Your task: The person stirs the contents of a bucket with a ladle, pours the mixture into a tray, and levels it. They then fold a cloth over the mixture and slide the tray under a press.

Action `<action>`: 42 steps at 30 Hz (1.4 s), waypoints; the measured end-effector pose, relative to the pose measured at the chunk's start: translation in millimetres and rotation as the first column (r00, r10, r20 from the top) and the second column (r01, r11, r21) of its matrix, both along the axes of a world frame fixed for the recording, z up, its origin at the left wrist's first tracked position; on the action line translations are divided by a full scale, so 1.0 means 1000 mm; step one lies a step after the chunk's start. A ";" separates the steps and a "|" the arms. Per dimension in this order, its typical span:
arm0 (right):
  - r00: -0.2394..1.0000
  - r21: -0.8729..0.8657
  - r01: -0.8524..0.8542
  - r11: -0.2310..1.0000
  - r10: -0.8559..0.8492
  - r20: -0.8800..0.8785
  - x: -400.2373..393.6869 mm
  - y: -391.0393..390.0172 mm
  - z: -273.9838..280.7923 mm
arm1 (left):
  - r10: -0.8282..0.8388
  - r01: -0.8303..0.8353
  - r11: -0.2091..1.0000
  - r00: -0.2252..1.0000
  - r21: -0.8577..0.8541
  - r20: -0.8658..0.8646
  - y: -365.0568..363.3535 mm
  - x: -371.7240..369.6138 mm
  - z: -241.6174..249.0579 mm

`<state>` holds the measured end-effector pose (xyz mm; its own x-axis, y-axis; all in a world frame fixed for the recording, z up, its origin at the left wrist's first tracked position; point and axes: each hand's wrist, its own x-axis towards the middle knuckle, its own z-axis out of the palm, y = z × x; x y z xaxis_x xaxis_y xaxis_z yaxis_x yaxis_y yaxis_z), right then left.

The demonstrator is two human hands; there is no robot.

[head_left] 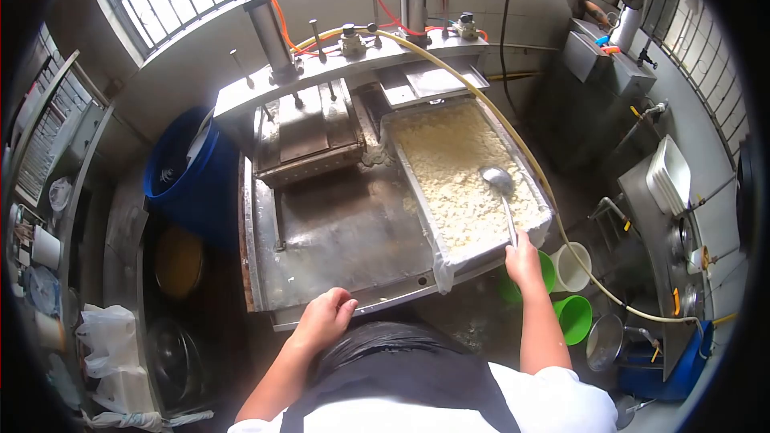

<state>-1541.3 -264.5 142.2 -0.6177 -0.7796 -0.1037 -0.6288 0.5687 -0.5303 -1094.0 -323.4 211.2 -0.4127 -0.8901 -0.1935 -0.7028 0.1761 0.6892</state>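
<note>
A metal ladle (497, 182) lies with its bowl on pale, crumbly curd (457, 168) in a rectangular tray lined with a thin sheet (446, 266). Its handle runs down to my right hand (524, 259), closed around the end just beyond the tray's near edge. My left hand (327, 317) is at the front edge of the metal table (345, 248), left of the tray. Its fingers are curled, and whether anything is inside them is hidden. Left of the tray, a metal press box (309, 132) stands beneath a cylinder.
A blue barrel (180, 168) stands left of the table. A yellowish hose (521, 144) arcs over the tray's right side. Green buckets (573, 319) and a white bucket (572, 266) stand at the lower right. The press frame (353, 64) spans the back.
</note>
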 end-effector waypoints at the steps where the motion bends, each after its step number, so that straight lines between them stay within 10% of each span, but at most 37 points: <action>1: 1.000 -0.003 0.010 1.000 -0.010 -0.008 -0.004 0.000 0.000 | -0.010 0.010 1.000 1.000 -0.003 -0.008 0.006 0.005 -0.001; 3: 0.996 -0.207 -0.043 0.977 0.026 -0.086 -0.010 0.006 0.001 | 0.048 -0.047 0.999 0.997 0.010 -0.058 0.018 0.012 -0.004; 5: 0.786 -0.271 0.231 0.934 -0.015 0.619 -0.002 0.013 0.028 | 0.094 -0.086 0.992 0.992 0.091 -0.087 0.028 0.018 -0.004; 7: 0.517 -0.350 0.357 0.866 0.129 0.846 0.008 0.015 0.037 | 0.097 -0.088 0.993 0.990 0.081 -0.105 0.036 0.023 -0.012; 13: 0.484 -0.431 0.127 0.893 0.323 0.813 0.148 0.017 0.024 | -0.005 0.113 0.962 0.917 0.248 -0.400 0.046 0.001 -0.045; 15: 0.511 -0.589 0.046 0.807 0.488 0.708 0.212 0.013 0.003 | 0.285 0.166 0.849 0.657 0.502 -0.698 0.054 -0.023 -0.047; 17: 0.268 -0.437 -0.093 0.895 0.445 0.854 0.252 0.025 0.040 | 0.442 0.234 0.757 0.504 0.609 -0.742 0.050 -0.031 -0.047; 18: 0.272 -0.428 -0.095 0.899 0.437 0.857 0.253 0.032 0.034 | 0.509 0.099 0.760 0.523 0.642 -0.683 0.052 -0.022 -0.059; 20: 0.671 -0.566 -0.571 0.594 0.735 0.094 0.248 0.040 0.020 | 0.665 -0.132 0.718 0.421 0.683 -0.617 0.050 -0.005 -0.093; 27: 0.778 -0.011 -0.585 0.811 0.566 0.273 0.153 0.129 -0.048 | 0.738 -0.436 0.650 0.557 0.622 -0.381 0.072 0.079 -0.135; 33: 0.822 0.356 -0.569 0.741 0.506 0.262 0.057 0.195 -0.113 | 0.768 -0.781 0.624 0.621 -0.040 -0.156 0.029 0.118 -0.213; 42: 0.953 0.610 -0.199 0.768 0.007 0.302 -0.121 0.334 -0.185 | 0.847 -0.864 0.503 0.499 -0.028 -0.183 -0.032 0.076 -0.193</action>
